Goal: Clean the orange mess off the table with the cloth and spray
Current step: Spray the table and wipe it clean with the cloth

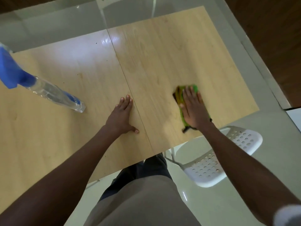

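A green cloth point(194, 89) with a dark edge lies on the right half of the light wooden table point(162, 51). My right hand point(193, 108) presses flat on top of it, fingers straight, and covers most of it. My left hand point(121, 115) rests flat on the table just left of the seam between the two boards, holding nothing. The clear spray bottle point(53, 93) with a blue trigger head stands at the left of the table, away from both hands. No orange mess is plainly visible; a faint stain shows beside the cloth.
A white perforated chair point(210, 167) stands just off the table's near right corner. Another white chair point(127, 7) sits beyond the far edge. My legs stand against the near edge. A few small dark specks dot the left board.
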